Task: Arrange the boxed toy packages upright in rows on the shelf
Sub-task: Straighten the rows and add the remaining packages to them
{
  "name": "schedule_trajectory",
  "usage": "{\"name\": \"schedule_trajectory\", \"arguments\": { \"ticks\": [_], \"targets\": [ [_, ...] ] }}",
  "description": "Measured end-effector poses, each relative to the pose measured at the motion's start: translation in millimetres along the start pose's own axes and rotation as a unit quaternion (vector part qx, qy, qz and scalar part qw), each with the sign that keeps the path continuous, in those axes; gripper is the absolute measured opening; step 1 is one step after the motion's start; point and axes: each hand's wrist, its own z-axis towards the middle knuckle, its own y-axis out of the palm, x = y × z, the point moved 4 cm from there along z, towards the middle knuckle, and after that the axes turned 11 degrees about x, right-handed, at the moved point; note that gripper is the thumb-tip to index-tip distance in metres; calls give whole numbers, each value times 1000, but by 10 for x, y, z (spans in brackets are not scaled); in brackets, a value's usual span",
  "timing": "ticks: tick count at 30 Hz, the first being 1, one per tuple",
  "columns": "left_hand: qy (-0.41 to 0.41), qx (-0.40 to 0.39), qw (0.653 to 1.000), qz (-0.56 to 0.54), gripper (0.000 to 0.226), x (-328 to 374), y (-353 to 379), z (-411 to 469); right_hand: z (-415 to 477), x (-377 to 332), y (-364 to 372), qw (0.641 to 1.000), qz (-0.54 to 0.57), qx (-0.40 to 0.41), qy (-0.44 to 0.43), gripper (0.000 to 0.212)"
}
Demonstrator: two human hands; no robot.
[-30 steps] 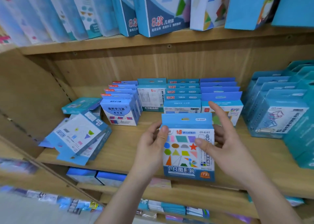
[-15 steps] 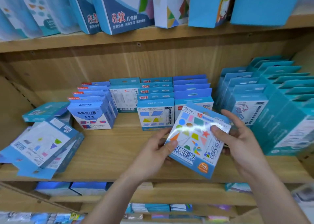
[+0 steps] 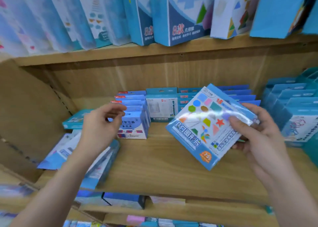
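Rightward, right hand (image 3: pixel 258 137) clamped on a tilted shape-print package (image 3: pixel 204 123) above the wooden shelf (image 3: pixel 163 166). Left hand (image 3: pixel 101 125) loosely curled, empty, over toppled packages (image 3: pixel 68 151). Behind, upright rows of boxes (image 3: pixel 132 116); teal boxes (image 3: pixel 296 116) crowding the right.

Right hand (image 3: pixel 258 133) grips a tilted shapes package (image 3: pixel 206 128); left hand (image 3: pixel 101 128), blurred, seems empty.

Left hand (image 3: pixel 101 123) motion-blurred, covering part of the slanted packages (image 3: pixel 96 159) beneath it. Shape-piece package (image 3: pixel 209 125) hides the front boxes of the rows (image 3: pixel 237 95) behind it; glare crosses its face. Tall boxes (image 3: pixel 180 14) above those rows are cut off by the top edge, print unreadable.
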Motion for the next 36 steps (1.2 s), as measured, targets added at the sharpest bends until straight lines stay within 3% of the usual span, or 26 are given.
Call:
{"name": "schedule_trajectory", "arguments": {
  "ticks": [3,7,13,18,20,22,25,29,34,36],
  "targets": [
    [36,-19,986,164,30,-491,-430,355,-124,41,470,999,27,-9,-17,35],
    [54,-132,933,330,33,-1197,-766,799,-320,98,1121,998,46,-29,-30,49],
    [83,-271,904,319,31,-1702,-539,1175,-462,432,1967,995,92,-32,10,41],
    [103,-519,776,345,80,-1922,-263,1152,-464,664,2341,995,85,-22,45,40],
    [114,-532,782,305,80,-1846,-191,1188,-456,720,2419,996,74,-18,43,39],
    [108,-508,815,256,65,-1719,-34,1253,-443,751,2465,996,72,-14,46,39],
    [131,-535,786,280,42,-1651,227,1118,-424,770,2513,996,68,-10,48,39],
    [113,-516,789,312,45,-1805,343,1051,-375,749,2597,998,55,-21,31,39],
    [159,-516,784,305,47,-1828,266,1088,-239,694,2823,997,22,-68,-17,40],
    [142,-503,805,281,48,-1852,199,1120,-208,689,2937,994,-16,-90,-53,41]
  ]
}}
